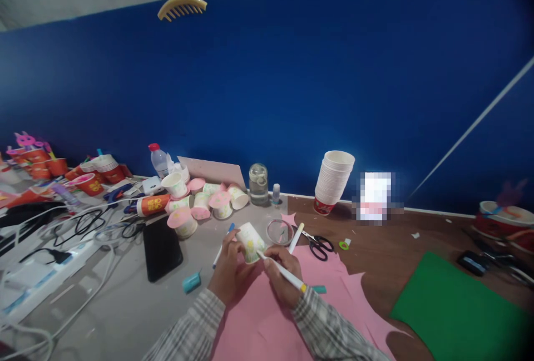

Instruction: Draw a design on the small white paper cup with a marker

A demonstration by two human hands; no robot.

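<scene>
My left hand (228, 267) is closed around a white paper cup (249, 240) that bears yellow and green marks. The cup is tilted over a sheet of pink paper (250, 322). In my right hand (284, 276) is a white marker pen (290, 278) with a yellow end, its tip at the cup's side. A blue-ended marker (224, 245) lies just behind my left hand. Close to my right hand lie another marker with a yellow cap (297, 237), a roll of clear tape (280, 232) and black-handled scissors (320, 246).
Several decorated cups with pink paper (220, 203) crowd the back left, near a glass jar (258, 184). A tall stack of paper cups (334, 180) stands at the back right. A black phone (162, 250), cables and a power strip (54, 277) lie left; green paper (456, 308) lies right.
</scene>
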